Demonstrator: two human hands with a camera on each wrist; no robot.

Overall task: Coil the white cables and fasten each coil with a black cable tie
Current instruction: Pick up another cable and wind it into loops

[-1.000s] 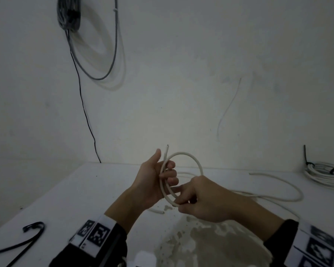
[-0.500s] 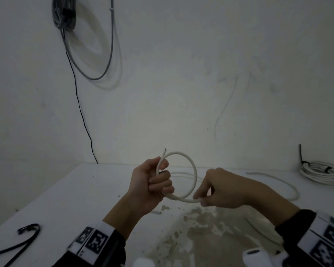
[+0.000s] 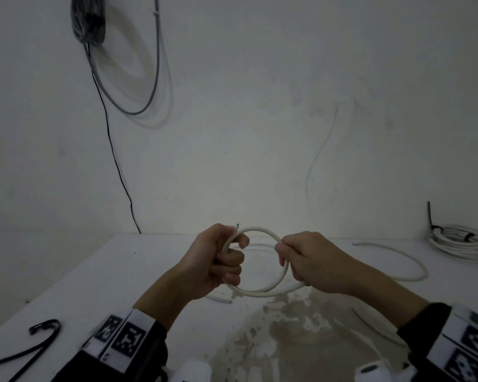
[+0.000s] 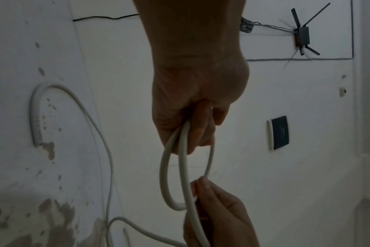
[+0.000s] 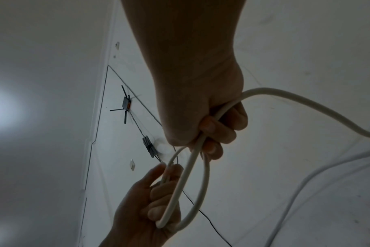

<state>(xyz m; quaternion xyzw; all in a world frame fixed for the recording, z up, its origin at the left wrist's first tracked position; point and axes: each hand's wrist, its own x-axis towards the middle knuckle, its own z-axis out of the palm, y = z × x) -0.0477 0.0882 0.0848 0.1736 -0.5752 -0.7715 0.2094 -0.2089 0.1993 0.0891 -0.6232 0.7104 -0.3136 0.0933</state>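
Observation:
A white cable [image 3: 262, 291] forms a small loop held above the table between both hands. My left hand [image 3: 218, 260] grips the left side of the loop, fingers curled round it, and the cable's cut end sticks up past the thumb. My right hand [image 3: 301, 260] pinches the right side, where the cable [image 5: 211, 120] passes through the curled fingers. The loop [image 4: 175, 175] hangs from the left fist in the left wrist view. The loose remainder [image 3: 398, 260] trails over the table to the right. A black cable tie [image 3: 39, 343] lies at the table's near left.
A finished white coil [image 3: 461, 244] with a black tie lies at the far right of the white table [image 3: 94, 271]. A short cable offcut [image 3: 218, 299] rests under the hands. Grey cables [image 3: 116, 64] hang on the wall behind. Worn patches mark the table's front.
My right hand has slid along the cable from the loop's bottom up to its right side, widening the loop. My left hand has closed more tightly on it.

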